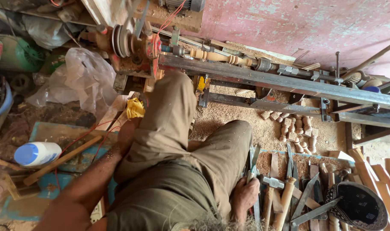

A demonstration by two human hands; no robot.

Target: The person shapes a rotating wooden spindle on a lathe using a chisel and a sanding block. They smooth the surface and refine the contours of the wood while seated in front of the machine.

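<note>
Our right hand (245,194) is closed around the handle of a long metal chisel (253,164), whose blade points up and away from the hand, beside our right knee. Just to the right of that hand we see a row of tools lying on a sawdust-covered surface (308,159): a hammer (277,192) with a pale wooden handle, several flat steel blades (304,199), and further right a dark patterned cap (360,206).

Our left arm reaches down and forward on the other side of our legs; the left hand (127,132) lies low beside the left thigh, just below a yellow rag (135,108), and we cannot tell whether it is open or closed because the leg hides most of it. Left of that hand lie a white bottle with a blue cap (36,153) and a wooden stick (60,160).

Well ahead of both hands, a turned wooden spindle (218,56) sits mounted in the lathe (263,79). Below the lathe bed, ahead of the right hand, small turned wooden pieces (294,127) lie in sawdust.
</note>
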